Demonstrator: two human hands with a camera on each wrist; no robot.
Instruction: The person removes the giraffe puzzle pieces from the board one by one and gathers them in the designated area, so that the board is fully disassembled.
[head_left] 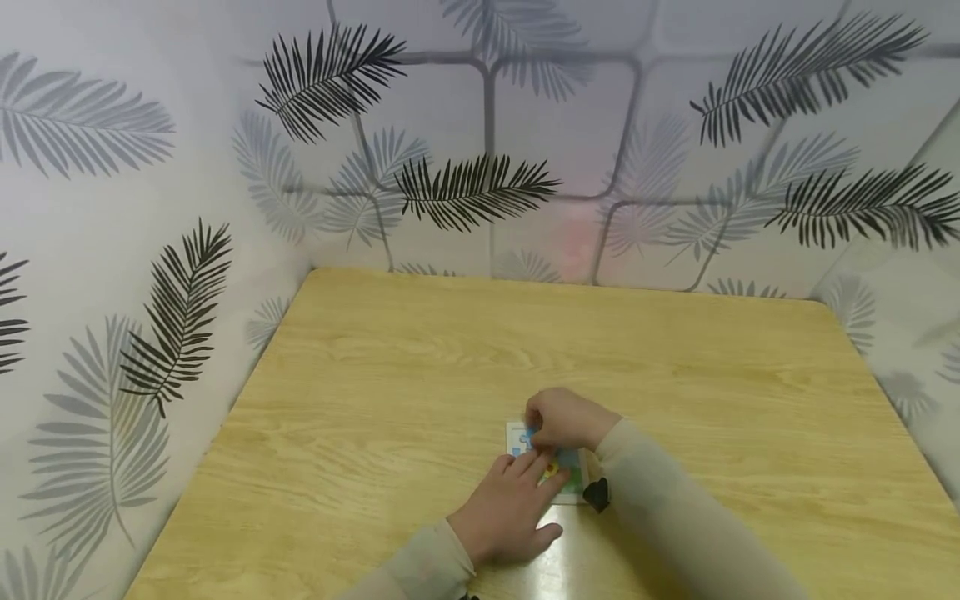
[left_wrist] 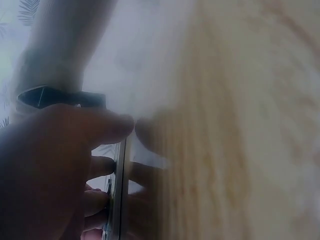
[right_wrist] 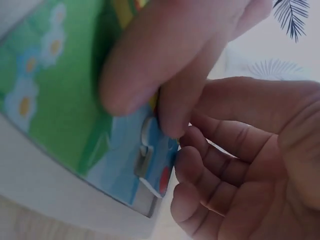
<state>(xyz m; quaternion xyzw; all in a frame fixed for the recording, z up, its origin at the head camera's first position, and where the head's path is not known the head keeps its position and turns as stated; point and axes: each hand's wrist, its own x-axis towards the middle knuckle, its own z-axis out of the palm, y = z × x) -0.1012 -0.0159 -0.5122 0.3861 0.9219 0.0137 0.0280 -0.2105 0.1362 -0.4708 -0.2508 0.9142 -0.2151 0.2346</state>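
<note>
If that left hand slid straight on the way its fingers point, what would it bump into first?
Probably the right hand or its sleeve: in the head view, both lie ahead of the left hand, whose fingers are over the puzzle. Depth is hard to judge.

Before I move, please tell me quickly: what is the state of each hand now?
Left hand: open, resting on the puzzle.
Right hand: closed, pinching a puzzle piece.
</note>
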